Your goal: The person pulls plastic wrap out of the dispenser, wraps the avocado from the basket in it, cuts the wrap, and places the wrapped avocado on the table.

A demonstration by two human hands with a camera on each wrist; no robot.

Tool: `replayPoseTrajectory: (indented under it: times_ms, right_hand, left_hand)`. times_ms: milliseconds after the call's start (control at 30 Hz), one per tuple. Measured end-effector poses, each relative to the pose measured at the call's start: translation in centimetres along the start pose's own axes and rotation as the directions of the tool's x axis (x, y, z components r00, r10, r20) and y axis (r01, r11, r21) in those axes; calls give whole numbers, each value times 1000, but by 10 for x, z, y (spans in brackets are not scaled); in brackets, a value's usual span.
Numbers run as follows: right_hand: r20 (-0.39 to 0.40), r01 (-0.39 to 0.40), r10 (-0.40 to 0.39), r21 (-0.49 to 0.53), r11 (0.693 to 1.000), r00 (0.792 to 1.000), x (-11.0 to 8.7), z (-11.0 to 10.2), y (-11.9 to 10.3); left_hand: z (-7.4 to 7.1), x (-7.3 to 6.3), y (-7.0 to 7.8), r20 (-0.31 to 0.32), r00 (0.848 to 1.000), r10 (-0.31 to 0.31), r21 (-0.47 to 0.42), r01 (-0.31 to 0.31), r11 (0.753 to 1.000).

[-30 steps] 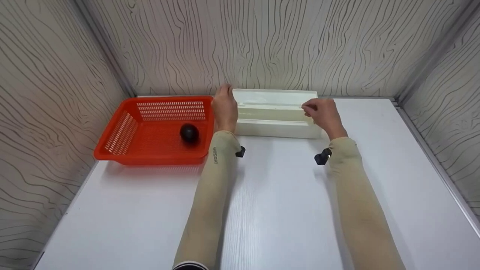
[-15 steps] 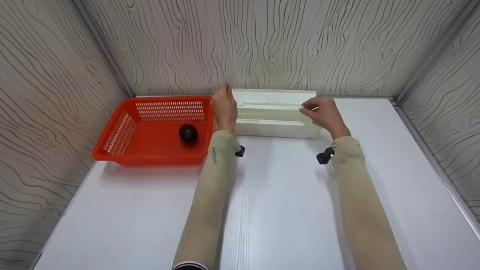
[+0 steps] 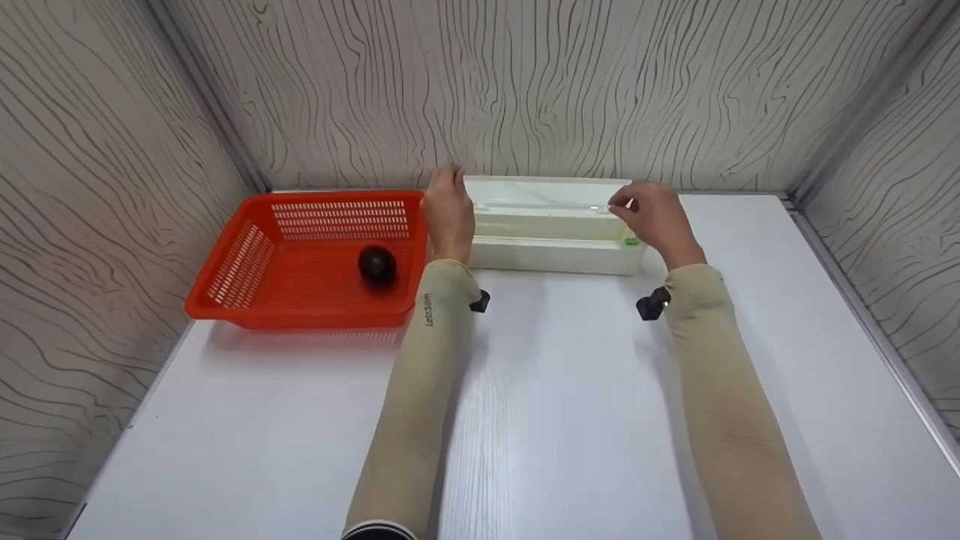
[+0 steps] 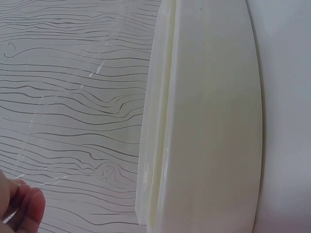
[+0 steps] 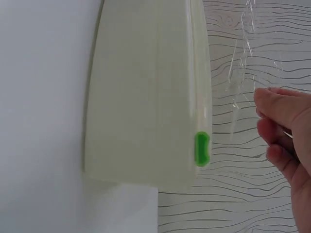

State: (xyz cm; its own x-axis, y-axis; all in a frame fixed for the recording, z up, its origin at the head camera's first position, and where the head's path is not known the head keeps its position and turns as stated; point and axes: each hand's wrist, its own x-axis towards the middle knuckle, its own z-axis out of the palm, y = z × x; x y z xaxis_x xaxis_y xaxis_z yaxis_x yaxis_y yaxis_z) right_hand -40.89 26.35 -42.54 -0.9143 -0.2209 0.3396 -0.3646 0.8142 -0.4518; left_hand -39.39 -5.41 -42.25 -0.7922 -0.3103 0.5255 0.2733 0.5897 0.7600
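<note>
in the head view, my right hand [image 3: 660, 221] is slightly higher than half a second ago, so the green tab [image 3: 631, 241] at the right end of the white box [image 3: 555, 260] now shows below it. my left hand [image 3: 448, 217] is nearly where it was, by the box's left end. clear film [image 3: 544, 202] spans between my hands, over the box's open trough; i judge that this small lift on the right leaves the stretch held up by both ends. the black oval thing [image 3: 376, 265] lies in the red basket [image 3: 300, 321] to my left, unmoved.

in the left wrist view, my fingertips are narrowed to a pinch on the film, whose faint glints run away from them, beside the box.

in the right wrist view, my thumb and forefinger pinch the film's other end, creased there, well apart from the green tab.
</note>
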Motion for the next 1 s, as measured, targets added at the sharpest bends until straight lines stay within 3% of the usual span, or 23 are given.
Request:
replayPoseTrajectory:
  times_ms: [167, 433, 1000]
  right_hand:
    - [-53, 60, -64, -74, 995, 997, 3, -13, -7]
    - [-121, 42, -34, 65, 997, 992, -1, -17, 0]
    - [-196, 14, 5, 95, 995, 981, 0, -24, 0]
  left_hand:
    - [-1, 2, -1, -7, 1000, -2, 6, 2, 1000]
    - [0, 0, -3, -20, 1000, 3, -18, -3, 1000]
    - [0, -1, -1, -40, 999, 7, -50, -9, 999]
